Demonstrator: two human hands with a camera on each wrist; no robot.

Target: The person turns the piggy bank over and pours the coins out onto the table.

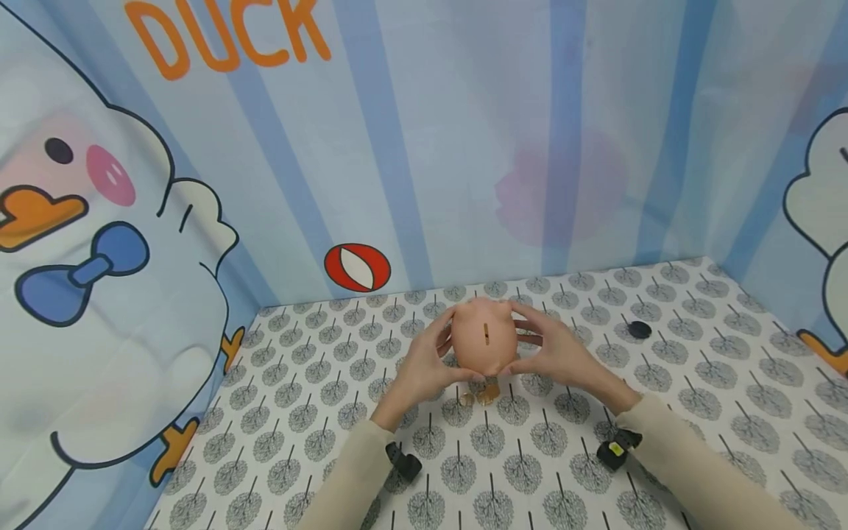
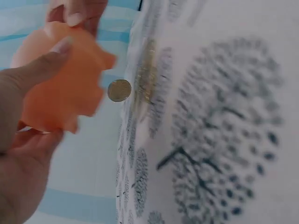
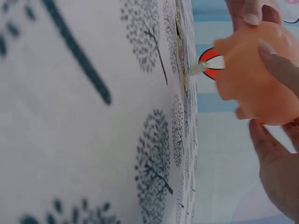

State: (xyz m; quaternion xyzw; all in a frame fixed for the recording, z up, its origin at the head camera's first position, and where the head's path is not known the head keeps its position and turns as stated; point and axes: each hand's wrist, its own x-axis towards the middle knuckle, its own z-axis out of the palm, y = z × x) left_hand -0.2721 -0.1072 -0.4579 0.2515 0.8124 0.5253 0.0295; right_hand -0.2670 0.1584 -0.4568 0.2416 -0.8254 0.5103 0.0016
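Note:
A peach-pink piggy bank (image 1: 486, 337) hangs a little above the tree-patterned tabletop (image 1: 695, 383), coin slot facing up. My left hand (image 1: 427, 361) grips its left side and my right hand (image 1: 553, 350) grips its right side. Under it lie a few coins (image 1: 478, 396). In the left wrist view my fingers curl round the piggy bank (image 2: 60, 88), and a gold coin (image 2: 119, 90) is in the air between it and the table. The right wrist view shows the piggy bank (image 3: 257, 74) with a coin (image 3: 198, 69) by its underside.
A small black round disc (image 1: 639, 330) lies on the table right of my hands. Blue striped walls with duck pictures (image 1: 99, 258) close in the left, back and right. A red and white ball print (image 1: 357, 267) marks the back wall.

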